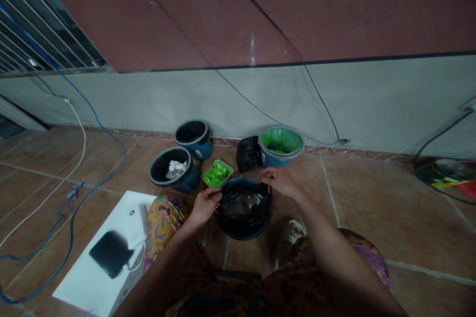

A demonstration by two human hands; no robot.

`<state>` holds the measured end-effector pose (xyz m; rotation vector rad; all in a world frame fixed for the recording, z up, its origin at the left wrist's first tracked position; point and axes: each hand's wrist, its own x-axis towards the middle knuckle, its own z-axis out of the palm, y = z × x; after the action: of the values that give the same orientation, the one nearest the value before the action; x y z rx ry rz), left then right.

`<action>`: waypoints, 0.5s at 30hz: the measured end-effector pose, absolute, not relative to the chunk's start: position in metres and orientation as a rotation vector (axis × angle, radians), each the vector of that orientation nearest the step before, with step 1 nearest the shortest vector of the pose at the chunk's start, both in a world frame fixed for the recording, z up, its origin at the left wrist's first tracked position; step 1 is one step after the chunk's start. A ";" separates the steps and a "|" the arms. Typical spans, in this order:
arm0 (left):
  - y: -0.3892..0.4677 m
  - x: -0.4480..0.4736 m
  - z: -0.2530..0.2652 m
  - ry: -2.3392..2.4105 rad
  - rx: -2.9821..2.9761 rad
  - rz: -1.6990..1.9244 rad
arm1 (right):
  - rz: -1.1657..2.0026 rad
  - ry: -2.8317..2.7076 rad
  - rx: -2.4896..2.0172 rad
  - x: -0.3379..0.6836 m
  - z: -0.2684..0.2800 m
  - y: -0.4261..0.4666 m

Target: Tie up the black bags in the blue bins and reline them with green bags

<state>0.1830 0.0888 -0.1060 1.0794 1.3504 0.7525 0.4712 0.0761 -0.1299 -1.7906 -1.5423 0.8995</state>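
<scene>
From the head view, here we are down at the tiled floor (303, 190), and both hands are at the same blue bin (248, 236), set between the person's feet. The left hand (204, 204) pinches the left edge of the black bag (241, 227); the right hand (281, 181) pinches its opposite edge, fingers narrow on both sides, a red strip showing beside each. The bag sits inside the bin, mouth open, some crumpled litter (243, 203) within. Step in hand, by the look of it: handling the bag's rim. The next move seems to call for an even grip on both edges, so the litter doesn't spill. Just behind, a tray of green bags (216, 173); beyond the right hand, a green-lined bin (281, 159) with a bulging black bundle (248, 153) beside it.
</scene>
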 end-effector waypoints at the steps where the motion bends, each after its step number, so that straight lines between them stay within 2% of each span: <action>1: 0.088 0.187 -0.100 1.327 1.089 0.759 | 0.998 -1.478 -1.664 0.466 -0.130 0.076; 6: 0.087 0.205 -0.072 1.198 1.159 0.791 | 1.386 -1.302 -1.161 0.432 -0.126 0.072; 15: 0.087 0.233 -0.078 0.986 1.386 0.730 | 1.589 -1.313 -1.003 0.381 -0.141 0.063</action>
<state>0.2329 0.0868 -0.0783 1.3861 0.9856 0.7296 0.3814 0.0633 -0.1408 -1.0032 -1.3133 1.5895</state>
